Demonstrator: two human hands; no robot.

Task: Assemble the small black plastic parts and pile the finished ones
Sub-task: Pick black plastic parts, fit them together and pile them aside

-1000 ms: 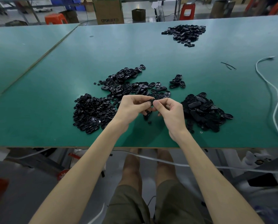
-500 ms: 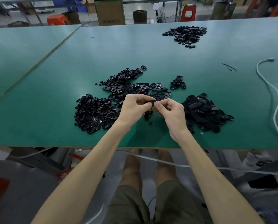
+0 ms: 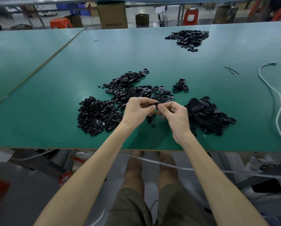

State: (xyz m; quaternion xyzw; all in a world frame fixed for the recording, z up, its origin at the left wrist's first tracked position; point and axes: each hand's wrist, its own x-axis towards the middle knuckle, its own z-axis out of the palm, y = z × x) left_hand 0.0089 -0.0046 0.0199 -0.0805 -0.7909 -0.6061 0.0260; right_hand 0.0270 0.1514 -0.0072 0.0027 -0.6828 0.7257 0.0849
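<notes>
left hand (image 3: 137, 111), right hand (image 3: 175, 116) pinch one small black plastic part (image 3: 156, 105) | left heap (image 3: 97, 116), right heap (image 3: 208, 115), far heap (image 3: 128, 88) of same parts around it | green table (image 3: 54, 95) edge under forearms

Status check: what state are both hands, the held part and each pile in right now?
Left hand: pinches the black part.
Right hand: pinches the same part.
Black part: held between both hands.
Left pile: heaped.
Middle pile: scattered loose.
Right pile: heaped.
Far pile: heaped, untouched.
</notes>
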